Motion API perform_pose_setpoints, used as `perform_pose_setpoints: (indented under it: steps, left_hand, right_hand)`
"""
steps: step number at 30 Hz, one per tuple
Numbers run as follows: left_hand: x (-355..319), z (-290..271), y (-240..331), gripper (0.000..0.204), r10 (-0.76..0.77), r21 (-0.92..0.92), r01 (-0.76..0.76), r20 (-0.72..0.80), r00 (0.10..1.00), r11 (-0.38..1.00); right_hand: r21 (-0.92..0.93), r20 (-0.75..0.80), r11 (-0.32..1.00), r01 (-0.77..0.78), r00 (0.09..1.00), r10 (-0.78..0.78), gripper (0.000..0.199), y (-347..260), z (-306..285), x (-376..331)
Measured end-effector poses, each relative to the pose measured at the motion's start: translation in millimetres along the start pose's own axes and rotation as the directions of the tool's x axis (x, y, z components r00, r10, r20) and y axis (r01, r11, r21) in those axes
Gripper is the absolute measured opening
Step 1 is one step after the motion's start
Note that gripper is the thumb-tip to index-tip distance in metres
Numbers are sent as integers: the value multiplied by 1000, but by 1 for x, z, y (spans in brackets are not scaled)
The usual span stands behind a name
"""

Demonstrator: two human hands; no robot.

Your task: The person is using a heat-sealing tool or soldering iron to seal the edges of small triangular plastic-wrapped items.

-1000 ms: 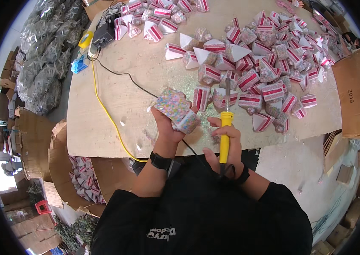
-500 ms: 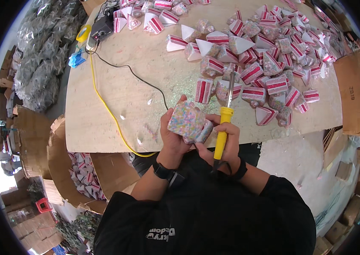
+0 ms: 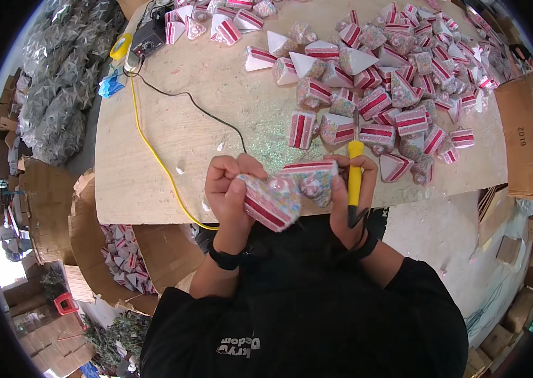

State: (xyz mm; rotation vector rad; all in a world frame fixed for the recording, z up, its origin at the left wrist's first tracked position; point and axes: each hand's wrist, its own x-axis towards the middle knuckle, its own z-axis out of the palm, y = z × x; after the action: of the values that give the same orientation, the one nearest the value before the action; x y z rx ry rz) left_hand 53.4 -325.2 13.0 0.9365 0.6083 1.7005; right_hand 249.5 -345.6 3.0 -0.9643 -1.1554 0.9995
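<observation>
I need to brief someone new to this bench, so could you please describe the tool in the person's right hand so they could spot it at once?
Start at the pale board tabletop strewn with red-striped wedge-shaped pieces, then come to its near edge, where two hands meet. The right hand grips a pen-like tool upright beside a sprinkle-covered wedge held in the left hand. It is the only slim thing with a yellow handle and a thin metal tip.
</observation>
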Motion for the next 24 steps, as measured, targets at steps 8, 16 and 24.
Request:
perform_pose_setpoints:
  steps: [8, 16, 24]
  left_hand:
    - [-9, 29, 5, 28, 327, 273, -401, 279, 903, 875]
    - [-17, 29, 0, 25, 269, 399, -428, 395, 878, 811]
    - [-43, 14, -32, 23, 111, 597, -220, 214, 970, 771]
  right_hand:
    - [311, -82, 902, -298, 938, 338, 26, -21, 2, 11]
    - [408, -43, 888, -211, 967, 249, 28, -39, 4, 11]
    - [128, -137, 987, -94, 984, 111, 30, -17, 7, 0]
